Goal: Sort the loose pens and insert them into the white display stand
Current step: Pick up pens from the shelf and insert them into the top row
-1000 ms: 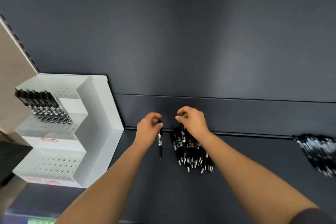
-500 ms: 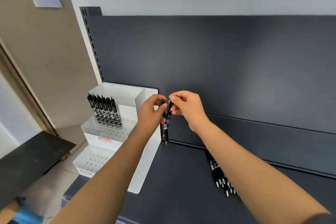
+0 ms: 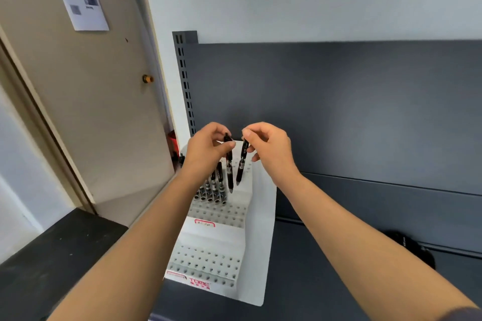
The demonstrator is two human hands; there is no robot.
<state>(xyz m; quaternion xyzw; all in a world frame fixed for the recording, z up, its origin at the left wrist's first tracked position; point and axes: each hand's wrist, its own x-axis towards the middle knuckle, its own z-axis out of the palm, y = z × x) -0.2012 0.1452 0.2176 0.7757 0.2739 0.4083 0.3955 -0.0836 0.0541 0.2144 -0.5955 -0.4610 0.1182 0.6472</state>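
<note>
The white stepped display stand (image 3: 260,242) with rows of holes stands at the left end of the dark shelf. Several black pens (image 3: 214,187) stand in holes of its upper tier. My left hand (image 3: 206,151) pinches the top of one black pen (image 3: 229,174), which hangs tip down over the upper tier. My right hand (image 3: 271,148) holds a second black pen (image 3: 241,164) by its top, just to the right of the first, tip down over the holes. A dark pile of loose pens (image 3: 407,245) lies blurred on the shelf at the right.
The dark grey shelf surface (image 3: 300,281) and its back panel (image 3: 339,112) run to the right. A slotted upright (image 3: 185,81) rises behind the stand. A beige door (image 3: 86,101) stands at the left, a black ledge (image 3: 52,260) below it.
The view has swung left, from the pen pile to the stand. Both hands have carried their pens from the shelf to above the stand's upper tier, and the two pens are now apart.
</note>
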